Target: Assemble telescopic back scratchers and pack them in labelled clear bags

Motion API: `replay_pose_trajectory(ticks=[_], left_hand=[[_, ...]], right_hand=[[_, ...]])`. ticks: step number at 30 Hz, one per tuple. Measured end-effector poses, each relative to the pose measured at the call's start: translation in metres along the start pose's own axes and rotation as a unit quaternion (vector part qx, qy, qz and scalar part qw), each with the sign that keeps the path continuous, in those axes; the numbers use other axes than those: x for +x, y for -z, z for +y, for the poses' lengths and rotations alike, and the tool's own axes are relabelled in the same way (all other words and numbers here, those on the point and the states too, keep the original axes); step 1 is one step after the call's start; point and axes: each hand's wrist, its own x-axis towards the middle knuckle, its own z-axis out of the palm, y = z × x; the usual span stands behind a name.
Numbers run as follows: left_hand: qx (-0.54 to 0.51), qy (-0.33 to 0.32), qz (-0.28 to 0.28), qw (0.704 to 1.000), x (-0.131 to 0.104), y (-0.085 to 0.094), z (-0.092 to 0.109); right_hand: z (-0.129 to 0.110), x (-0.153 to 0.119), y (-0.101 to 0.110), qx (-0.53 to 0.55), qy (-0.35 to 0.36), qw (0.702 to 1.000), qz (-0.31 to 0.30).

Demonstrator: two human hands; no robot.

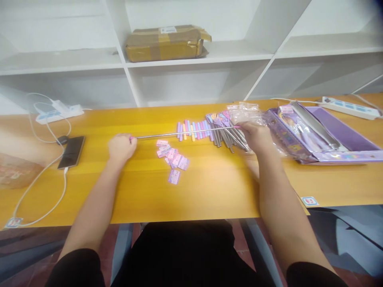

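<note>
A thin telescopic metal rod (161, 135) with pink ends is stretched sideways above the table between my hands. My left hand (121, 147) is closed round its left end, and my right hand (254, 135) grips the other end. Behind the rod lies a row of pastel sticks (194, 129) in purple, pink, blue and yellow. Several metal tubes (229, 137) with patterned pastel heads are piled beside my right hand. Small pink and purple printed cards (173, 155) lie scattered in front of the rod.
Clear plastic bags (243, 111) and an open purple box (344, 157) with packaging are on the right. A phone (71, 152) with white cables lies left; power strips (60, 113) stand at both sides. A taped carton (167, 44) rests on the white shelf (233, 50).
</note>
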Motion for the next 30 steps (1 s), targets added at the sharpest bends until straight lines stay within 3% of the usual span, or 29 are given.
replay_pose_trajectory(ticks=[6,10,13,17,22,26,30], left_hand=[[0.03,0.019,-0.062,0.997,-0.016,0.016,0.038],[0.012,-0.021,-0.129,0.991,-0.034,0.011,0.076],[0.0,-0.046,-0.173,0.984,-0.044,0.006,0.093],[0.041,-0.059,-0.202,0.977,-0.052,0.009,0.1],[0.044,-0.093,-0.207,0.973,-0.063,0.017,0.115],[0.047,-0.102,-0.21,0.971,-0.067,0.016,0.118],[0.006,-0.133,-0.181,0.974,-0.067,0.006,0.115]], right_hand=[[-0.027,0.001,-0.009,-0.033,0.052,0.997,-0.035],[-0.072,-0.004,-0.032,-0.011,0.157,0.986,-0.062],[-0.105,-0.006,-0.049,-0.023,0.206,0.977,-0.054],[-0.13,-0.012,-0.063,-0.013,0.235,0.971,-0.039],[-0.169,-0.029,-0.079,-0.003,0.321,0.945,-0.067],[-0.194,-0.039,-0.089,-0.004,0.322,0.945,-0.057],[-0.195,-0.036,-0.09,-0.019,0.299,0.952,-0.062]])
